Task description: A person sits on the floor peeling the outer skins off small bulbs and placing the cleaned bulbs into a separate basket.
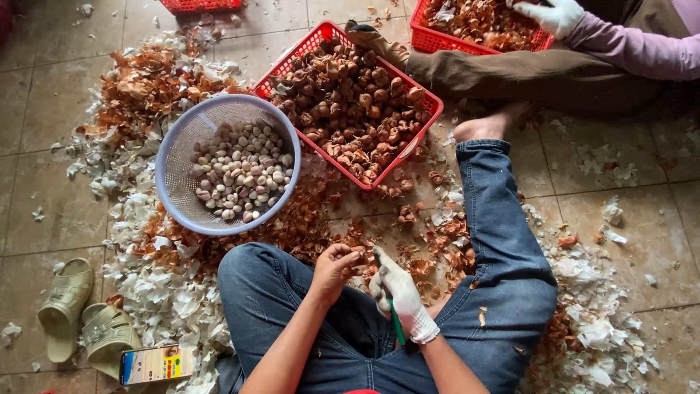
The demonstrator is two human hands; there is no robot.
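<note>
While seated on the tiled floor (pixel 44 219), bare left hand (pixel 334 268) pinches a brown garlic clove (pixel 359 252); gloved right hand (pixel 399 295) grips a green-handled knife (pixel 394 321).

Green sandals (pixel 80 315) and phone (pixel 157 363) on floor tiles (pixel 44 87)

One small flat packet (pixel 156 363) lies on the floor at the bottom left, just beside a sandal (pixel 106 333). It is a rectangle, yellow and white with a blue edge

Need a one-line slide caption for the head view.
Seated on tiles, bare left hand and gloved right hand peel a clove beside the colander.
</note>
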